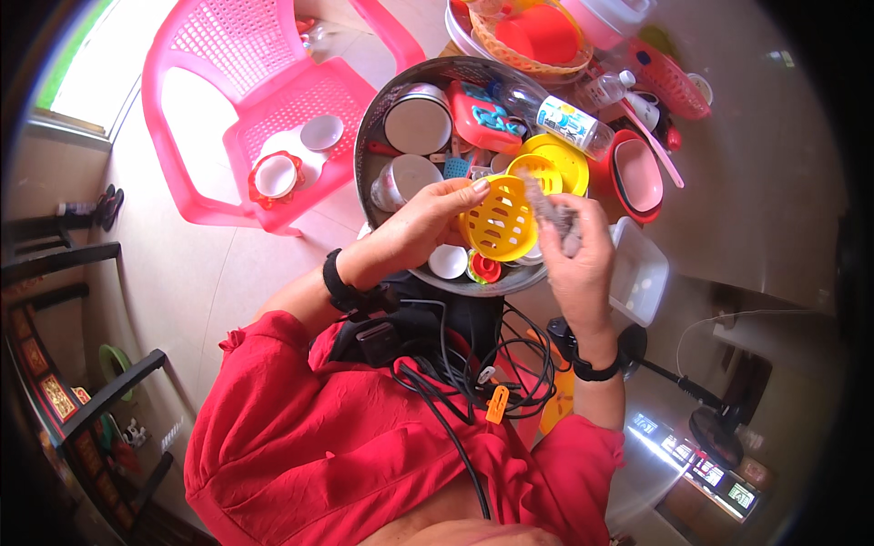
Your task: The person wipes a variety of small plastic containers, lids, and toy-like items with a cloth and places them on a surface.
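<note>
My left hand [437,215] grips the left rim of a round yellow plastic piece with slots [502,218], thumb on top. In my right hand [580,252] is a bunched grey-brown cloth [556,215], held close beside the piece's right edge. Below both hands stands a wide round metal basin [367,136] full of items. Inside it are a white-lidded container [418,126], a red plastic box with blue trim [481,116], and more yellow plastic pieces [563,160]. A small white bowl [448,262] and a red cup-like piece [484,267] lie near its front rim.
A pink plastic chair [280,102] at the left carries two bowls [276,177]. Beyond the basin are an orange basket [478,31], a plastic bottle [573,126] and red-and-pink containers [638,170]. A clear plastic box [638,273] stands at right. Black cables [444,382] cross my lap.
</note>
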Action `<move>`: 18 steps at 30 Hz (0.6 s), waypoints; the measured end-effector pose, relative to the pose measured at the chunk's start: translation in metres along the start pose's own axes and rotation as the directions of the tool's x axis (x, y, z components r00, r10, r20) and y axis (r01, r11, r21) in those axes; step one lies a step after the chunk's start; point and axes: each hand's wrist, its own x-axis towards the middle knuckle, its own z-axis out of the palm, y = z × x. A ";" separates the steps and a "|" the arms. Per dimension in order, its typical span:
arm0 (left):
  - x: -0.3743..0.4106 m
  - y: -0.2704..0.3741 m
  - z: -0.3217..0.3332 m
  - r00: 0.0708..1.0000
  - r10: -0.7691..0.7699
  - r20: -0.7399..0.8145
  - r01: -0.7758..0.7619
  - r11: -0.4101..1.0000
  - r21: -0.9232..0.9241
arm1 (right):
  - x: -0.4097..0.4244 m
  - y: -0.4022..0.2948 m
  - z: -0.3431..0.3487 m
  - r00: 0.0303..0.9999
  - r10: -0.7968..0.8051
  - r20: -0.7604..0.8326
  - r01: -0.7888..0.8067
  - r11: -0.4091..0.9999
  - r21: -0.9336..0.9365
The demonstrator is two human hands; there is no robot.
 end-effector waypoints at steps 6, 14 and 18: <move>-0.002 -0.008 0.013 0.995 0.021 0.096 -0.016 0.998 -0.053 | 0.003 -0.005 0.020 0.970 -0.207 0.131 0.241 0.905 -0.351; 0.004 -0.007 0.007 0.978 -0.019 0.209 0.102 0.914 -0.393 | 0.004 -0.019 0.016 0.844 -0.444 0.302 0.515 0.827 -0.224; 0.001 -0.006 0.013 0.958 -0.030 0.284 0.179 0.840 -0.512 | 0.004 -0.022 0.018 0.848 -0.448 0.283 0.525 0.785 -0.330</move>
